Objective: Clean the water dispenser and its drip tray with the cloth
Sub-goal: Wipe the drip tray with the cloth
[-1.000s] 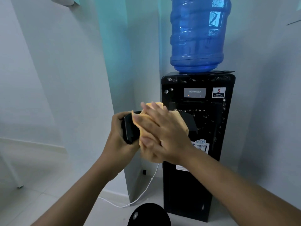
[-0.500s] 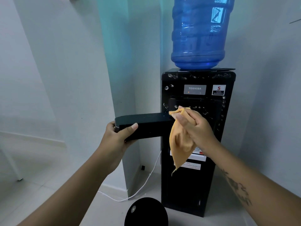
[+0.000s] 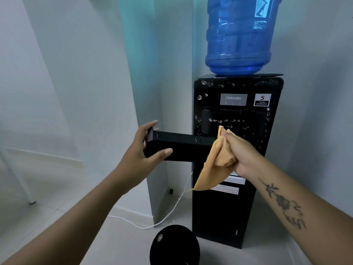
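Against pale walls, drip tray (image 3: 179,148) lies level, long axis left-right.

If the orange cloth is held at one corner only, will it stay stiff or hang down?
The soft orange cloth is probably floppy: below the right hand its free part hangs to a drooping point. It looks thin and bunches in the grip, so it is likely light.
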`<state>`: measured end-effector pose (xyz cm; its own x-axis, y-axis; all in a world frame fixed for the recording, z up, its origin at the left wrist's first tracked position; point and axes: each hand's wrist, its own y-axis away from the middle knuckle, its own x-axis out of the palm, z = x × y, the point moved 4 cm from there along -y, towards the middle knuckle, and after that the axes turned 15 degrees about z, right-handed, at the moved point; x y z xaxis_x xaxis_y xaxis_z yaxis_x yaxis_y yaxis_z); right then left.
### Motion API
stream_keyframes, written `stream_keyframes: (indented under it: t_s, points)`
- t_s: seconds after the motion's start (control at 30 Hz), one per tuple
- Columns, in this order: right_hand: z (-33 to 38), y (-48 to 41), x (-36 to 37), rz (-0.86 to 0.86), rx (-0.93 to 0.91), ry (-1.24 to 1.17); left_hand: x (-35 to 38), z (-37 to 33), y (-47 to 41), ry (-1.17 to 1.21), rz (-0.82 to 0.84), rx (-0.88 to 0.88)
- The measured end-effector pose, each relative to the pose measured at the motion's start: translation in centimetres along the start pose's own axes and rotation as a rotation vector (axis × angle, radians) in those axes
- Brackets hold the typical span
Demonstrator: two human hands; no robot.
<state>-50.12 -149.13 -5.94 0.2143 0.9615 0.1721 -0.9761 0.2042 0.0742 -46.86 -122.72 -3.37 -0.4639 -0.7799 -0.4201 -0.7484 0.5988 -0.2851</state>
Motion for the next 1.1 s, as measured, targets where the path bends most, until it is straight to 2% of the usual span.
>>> stream_keyframes:
  t_s: [0.07,0.13,0.2,0.27,0.3,0.37,0.43,0.5,0.53,0.6,0.7,0.77,0.8,0.9,0.97,1.0,1.03,1.07,1.1]
  points:
    - [0.2,0.2,-0.3,-0.004,0.057,-0.074,-0.2,0.1,0.2,-0.015,-0.059,0.056]
    - [0.4,0.4,-0.5,-0.072,0.025,-0.117,-0.2,0.6,0.2,-0.011,-0.142,0.028]
    - [0.7,0.9,-0.6,-0.240,-0.135,-0.049,0.0,1.0,0.1,0.044,-0.226,-0.040]
    - [1.3,2.2,-0.5,-0.447,-0.406,0.180,0.4,1.3,-0.1,0.203,-0.278,-0.118]
    - [1.8,3.0,-0.1,-0.484,-0.555,0.318,0.7,1.4,-0.1,0.271,-0.286,-0.161]
    - [2.7,3.7,2.0,-0.369,-0.785,0.516,1.4,2.0,-0.3,0.385,-0.279,-0.231]
    - [2.9,2.8,4.3,-0.169,-0.907,0.708,2.1,2.5,-0.4,0.487,-0.262,-0.272]
    - [2.3,1.1,6.5,-0.013,-0.893,1.125,2.8,3.1,-0.5,0.550,-0.248,-0.298]
    - [1.8,0.4,7.0,0.016,-0.818,1.361,3.0,3.4,-0.5,0.558,-0.239,-0.317]
    - [1.3,0.0,6.3,-0.057,-0.635,1.651,3.1,4.0,-0.3,0.550,-0.230,-0.369]
    - [1.6,1.3,3.2,-0.331,-0.329,1.596,3.0,4.9,0.2,0.577,-0.236,-0.417]
    - [0.8,1.6,2.2,-0.295,-0.095,1.538,3.4,5.3,0.3,0.595,-0.221,-0.420]
    - [0.3,1.4,2.5,-0.218,-0.068,1.536,3.7,5.4,0.4,0.588,-0.214,-0.422]
    - [-0.1,1.5,4.5,-0.019,-0.356,1.368,4.9,5.7,0.4,0.610,-0.197,-0.430]
    - [0.0,1.8,6.0,0.231,-0.470,1.228,5.1,5.7,0.3,0.645,-0.205,-0.420]
    - [-0.2,1.9,6.6,0.348,-0.486,1.244,5.0,5.6,0.3,0.647,-0.212,-0.413]
    - [-0.6,2.0,6.8,0.384,-0.487,1.353,4.8,5.5,0.3,0.639,-0.217,-0.407]
    - [-1.0,1.8,6.5,0.318,-0.463,1.512,4.6,5.5,0.3,0.627,-0.225,-0.404]
    - [-1.2,1.8,5.6,0.176,-0.421,1.640,4.5,5.5,0.4,0.612,-0.228,-0.404]
